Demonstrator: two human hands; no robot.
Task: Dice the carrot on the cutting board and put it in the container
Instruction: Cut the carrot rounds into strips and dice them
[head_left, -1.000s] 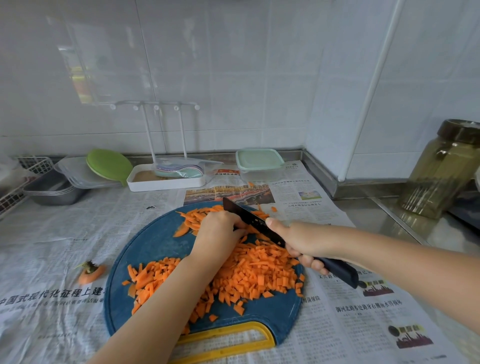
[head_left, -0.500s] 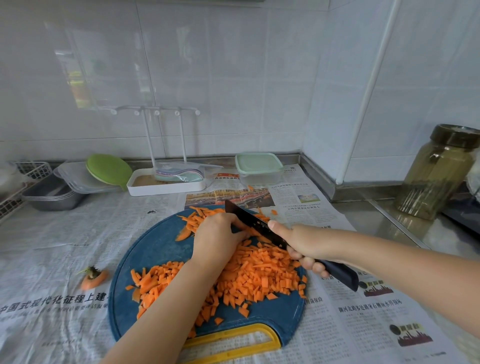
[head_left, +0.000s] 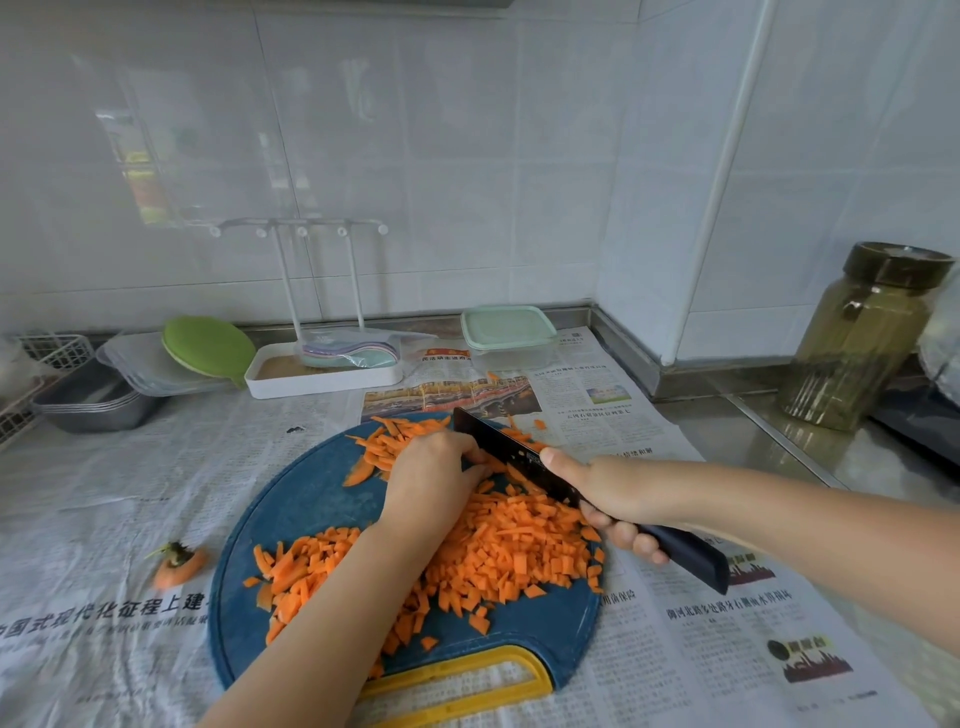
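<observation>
A round blue cutting board (head_left: 306, 499) with a yellow handle lies on newspaper. A wide heap of diced carrot (head_left: 514, 556) covers its right and front. Uncut carrot strips (head_left: 387, 441) lie at its far edge. My left hand (head_left: 431, 475) presses curled fingers down on those strips. My right hand (head_left: 613, 493) grips the handle of a black knife (head_left: 506, 454), forefinger along the blade's spine; the blade stands beside my left fingers. A clear container with a pale green lid (head_left: 506, 332) sits behind the board near the wall.
A cut carrot top (head_left: 176, 564) lies left of the board. At the back stand a white rack tray (head_left: 322, 371), a green lid (head_left: 205, 345), clear trays and a grey metal pan (head_left: 88, 400). A tall glass jar (head_left: 862, 338) stands at the right.
The hands and knife hold nearly the same place on the strips. The camera has tilted up slightly, so the whole scene sits lower in view.
</observation>
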